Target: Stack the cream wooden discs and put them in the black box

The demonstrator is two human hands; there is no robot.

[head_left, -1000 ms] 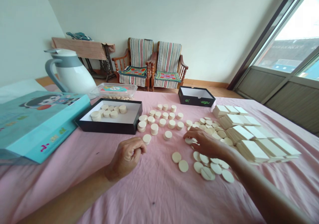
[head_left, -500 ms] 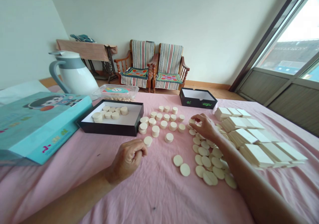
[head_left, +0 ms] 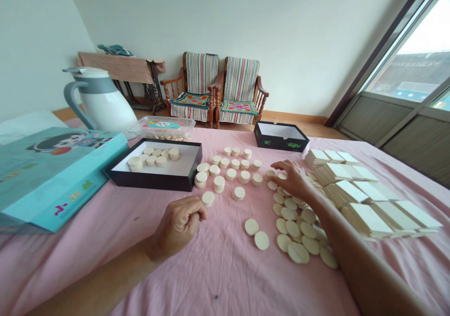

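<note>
My left hand [head_left: 184, 220] is curled closed on the cloth, just in front of a small stack of pale wooden discs [head_left: 207, 198]. Whatever its fingers may hold is hidden. Over the far end of a loose pile of wooden discs [head_left: 292, 228], my right hand [head_left: 291, 179] reaches with index finger and thumb apart. A disc [head_left: 270, 173] lies beneath its fingertips. Between the two hands stand several short stacks of discs, one of them the nearer stack [head_left: 238, 193]. Two single discs, including this flat one [head_left: 261, 240], lie nearer to me.
At left stand a black-sided box [head_left: 151, 182] with disc stacks [head_left: 161, 160] inside, a turquoise box [head_left: 70, 180], a clear plastic tub [head_left: 161, 127] and a white jug [head_left: 105, 105]. Another black box [head_left: 281, 140] is at the back. Rows of rectangular wooden pieces [head_left: 369, 220] stand right.
My right hand's index finger and thumb have spread apart above the discs at the pile's far end. My left hand stays closed in the same place. The view has shifted slightly.
</note>
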